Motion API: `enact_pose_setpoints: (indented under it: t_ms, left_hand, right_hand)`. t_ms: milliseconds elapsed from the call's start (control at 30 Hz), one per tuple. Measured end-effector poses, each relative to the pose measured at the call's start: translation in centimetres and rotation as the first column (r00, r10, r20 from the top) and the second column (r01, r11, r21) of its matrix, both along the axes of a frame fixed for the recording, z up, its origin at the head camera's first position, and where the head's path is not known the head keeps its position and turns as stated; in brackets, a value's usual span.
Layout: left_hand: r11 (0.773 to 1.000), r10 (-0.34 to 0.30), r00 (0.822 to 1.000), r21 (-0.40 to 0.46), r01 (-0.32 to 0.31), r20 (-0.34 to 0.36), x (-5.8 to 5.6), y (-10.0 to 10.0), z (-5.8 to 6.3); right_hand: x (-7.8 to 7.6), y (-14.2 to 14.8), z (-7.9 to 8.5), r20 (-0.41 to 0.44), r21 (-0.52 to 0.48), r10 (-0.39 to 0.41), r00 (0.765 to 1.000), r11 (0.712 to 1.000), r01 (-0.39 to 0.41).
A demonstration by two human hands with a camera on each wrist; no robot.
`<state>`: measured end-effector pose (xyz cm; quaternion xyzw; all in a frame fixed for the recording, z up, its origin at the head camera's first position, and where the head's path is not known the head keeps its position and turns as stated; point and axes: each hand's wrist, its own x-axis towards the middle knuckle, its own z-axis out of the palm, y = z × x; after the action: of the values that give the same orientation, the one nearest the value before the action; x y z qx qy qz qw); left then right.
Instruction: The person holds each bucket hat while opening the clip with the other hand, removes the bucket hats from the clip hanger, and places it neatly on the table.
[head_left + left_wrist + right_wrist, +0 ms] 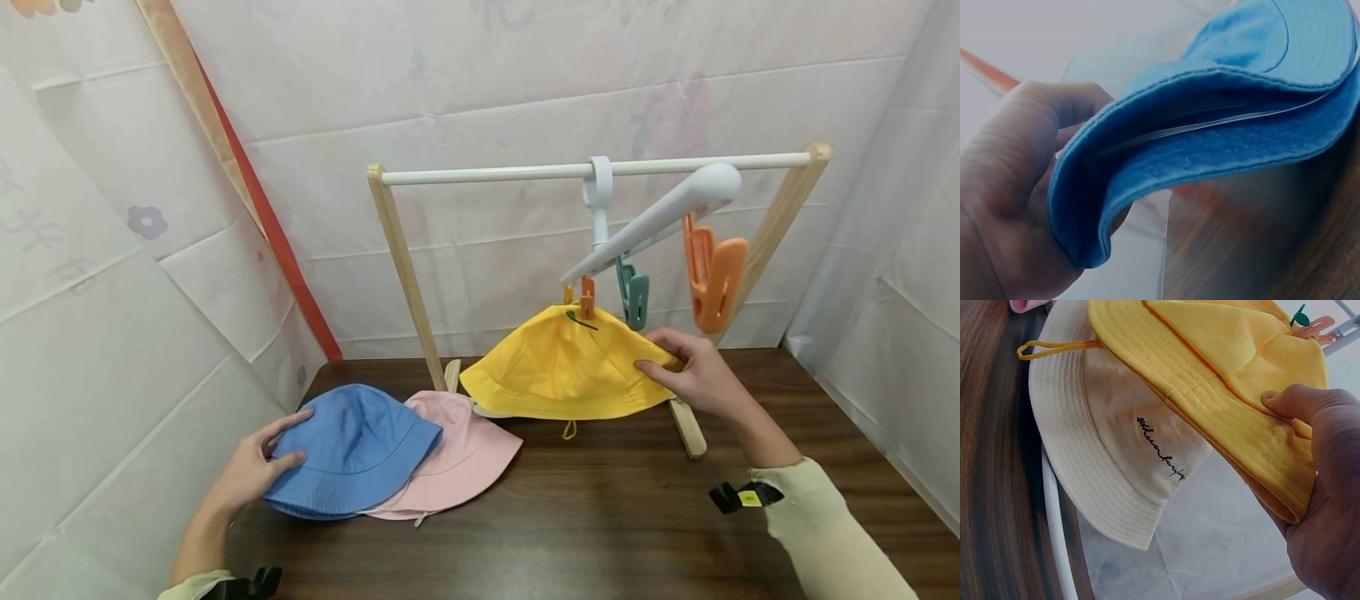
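Note:
A yellow bucket hat [562, 367] hangs by its crown from an orange clip [587, 298] on a white hanger [660, 217]. My right hand [697, 373] pinches the right side of its brim, thumb on the near face. Behind it, a cream bucket hat [1125, 444] with dark script shows in the right wrist view. On the left, my left hand [251, 471] grips the edge of a blue bucket hat [352, 450], its folded brim between thumb and fingers. This hat overlaps a pink bucket hat [468, 458] lying on the table.
The hanger hooks over a white rod [487, 174] between wooden stand legs [405, 275]. A teal clip [634, 293] and a larger orange clip [716, 271] dangle nearer the right hand. The brown table [570, 525] meets pale sheeting [135, 400] at the sides and back.

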<state>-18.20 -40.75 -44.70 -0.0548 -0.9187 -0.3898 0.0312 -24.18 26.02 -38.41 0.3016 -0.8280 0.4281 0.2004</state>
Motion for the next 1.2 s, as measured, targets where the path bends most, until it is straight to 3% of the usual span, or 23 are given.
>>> enact_pose_setpoints:
  t_ms: [233, 433, 667, 900, 1200]
  left_hand:
    - [0.993, -0.028, 0.999, -0.115, 0.024, -0.034, -0.4, 0.1, -0.6]
    - [0.983, -0.048, 0.999, -0.175, 0.046, -0.008, -0.5, 0.2, -1.2]
    - [0.978, -0.093, 0.996, -0.186, 0.090, -0.011, -0.5, 0.5, -1.4]
    - [0.981, -0.084, 0.994, -0.168, 0.096, 0.076, -0.6, 0.6, -1.4]
    - [0.988, -0.060, 0.995, -0.138, 0.070, 0.080, -0.5, 1.0, -1.7]
  right_hand:
    - [0.0, 0.1, 0.0, -0.007, 0.001, -0.005, 1.000, 1.000, 0.005]
    - [0.0, 0.1, 0.1, -0.009, 0.002, -0.007, 1.000, 1.000, 0.007]
    - [0.0, 0.1, 0.1, 0.004, 0.003, -0.005, 1.000, 1.000, 0.005]
    - [0.0, 0.0, 0.2, 0.020, 0.004, -0.006, 1.000, 1.000, 0.006]
    - [0.0, -0.1, 0.0, 0.018, 0.002, 0.013, 1.000, 1.000, -0.013]
